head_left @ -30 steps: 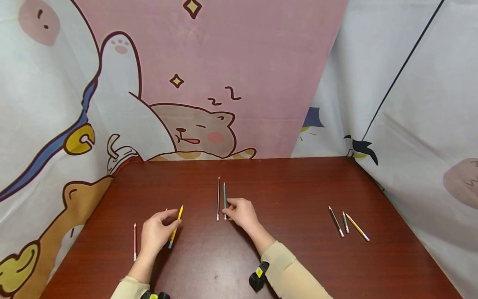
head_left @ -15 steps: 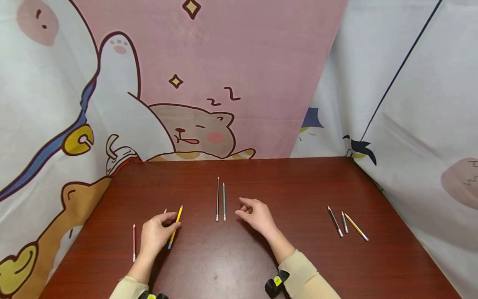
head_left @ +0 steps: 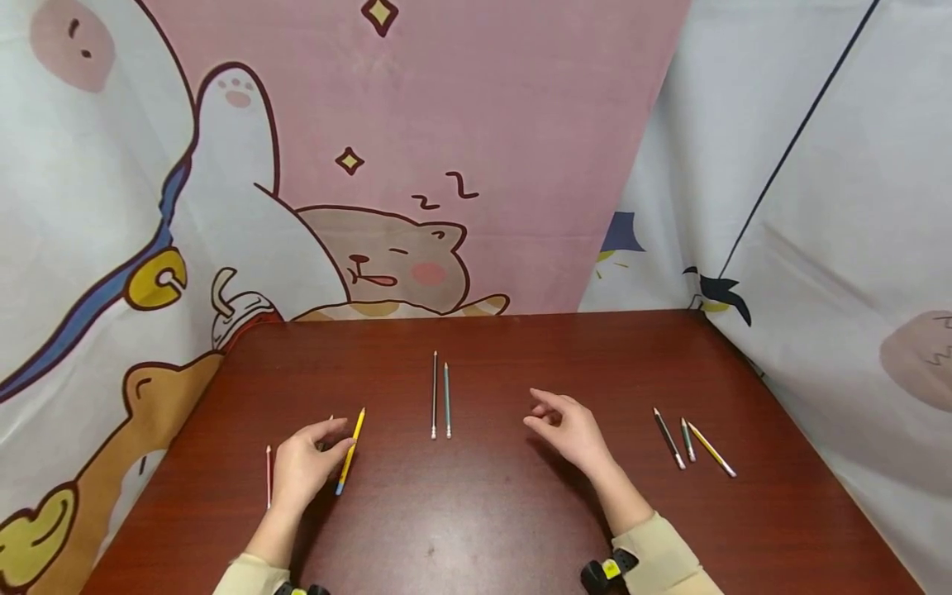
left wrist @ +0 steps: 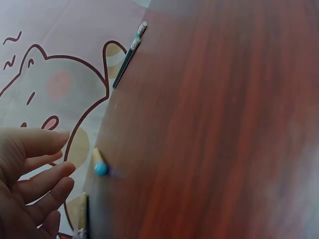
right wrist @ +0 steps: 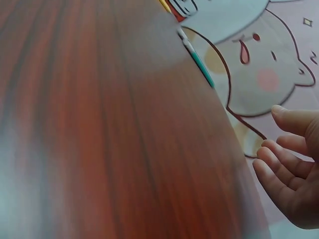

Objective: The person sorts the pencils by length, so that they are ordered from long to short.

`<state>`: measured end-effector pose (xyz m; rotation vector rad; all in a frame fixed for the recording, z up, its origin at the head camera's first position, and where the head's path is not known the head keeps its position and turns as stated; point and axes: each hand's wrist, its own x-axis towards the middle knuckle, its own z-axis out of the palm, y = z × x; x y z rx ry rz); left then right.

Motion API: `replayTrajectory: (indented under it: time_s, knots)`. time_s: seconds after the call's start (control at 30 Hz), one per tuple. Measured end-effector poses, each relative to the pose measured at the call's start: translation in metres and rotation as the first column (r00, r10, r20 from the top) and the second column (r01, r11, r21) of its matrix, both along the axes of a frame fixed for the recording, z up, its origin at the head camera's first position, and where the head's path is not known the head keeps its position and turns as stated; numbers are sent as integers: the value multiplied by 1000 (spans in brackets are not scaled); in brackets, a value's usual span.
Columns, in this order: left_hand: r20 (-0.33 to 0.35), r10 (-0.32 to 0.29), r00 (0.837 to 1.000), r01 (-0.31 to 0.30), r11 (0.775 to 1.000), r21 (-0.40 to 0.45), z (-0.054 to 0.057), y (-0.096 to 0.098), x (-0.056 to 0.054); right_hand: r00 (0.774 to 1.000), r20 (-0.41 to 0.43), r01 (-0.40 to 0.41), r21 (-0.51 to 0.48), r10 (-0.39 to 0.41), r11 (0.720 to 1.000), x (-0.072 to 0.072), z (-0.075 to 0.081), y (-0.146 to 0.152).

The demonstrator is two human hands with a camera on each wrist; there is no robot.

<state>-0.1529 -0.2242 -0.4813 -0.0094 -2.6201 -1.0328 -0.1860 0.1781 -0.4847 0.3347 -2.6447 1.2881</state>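
Note:
My left hand point(head_left: 301, 467) hovers over the left of the table, thumb and fingers spread apart. Its fingertips overlap a yellow pencil with a blue end point(head_left: 351, 453) in the head view, but the left wrist view shows that pencil point(left wrist: 99, 160) beside the fingers, outside them. Behind this hand another pencil is mostly hidden, and a red pencil point(head_left: 268, 475) lies to its left. Two pencils, one dark point(head_left: 435, 397) and one teal point(head_left: 448, 401), lie side by side mid-table. To their right my right hand point(head_left: 574, 431) is held above the table with loosely bent fingers and nothing in them.
Toward the table's right lie a black pencil point(head_left: 669, 440), a short green pencil point(head_left: 687, 440) and a yellow pencil point(head_left: 711, 450), white ends toward me. Printed cloth point(head_left: 521, 165) hangs behind the brown table point(head_left: 483, 529) and along its sides.
My right hand has drawn away from the teal pencil and moved right. My left hand has shifted slightly left from the yellow pencil, which stays in place.

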Motion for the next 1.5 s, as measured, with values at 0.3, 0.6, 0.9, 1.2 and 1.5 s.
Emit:
replayTrajectory:
  time_s: [0.3, 0.6, 0.9, 1.2, 1.5]
  knots:
    - [35, 49, 998, -51, 997, 64, 13, -15, -2, 995, -41, 92, 58, -90, 994, 12, 3, 58]
    - [-29, 104, 994, -103, 994, 39, 26, -32, -2, 987, -79, 148, 107, -140, 983, 21, 10, 91]
    - [-40, 100, 994, -99, 995, 13, 20, -35, 1, 982, -130, 148, 104, -134, 983, 25, 10, 93]
    - [-84, 87, 993, -89, 996, -17, 10, -32, 2, 991, -127, 50, 53, -43, 997, 24, 6, 63]
    - [-116, 77, 990, -82, 996, -41, 4, -29, 5, 991, -114, -75, -13, 73, 997, 17, 5, 20]
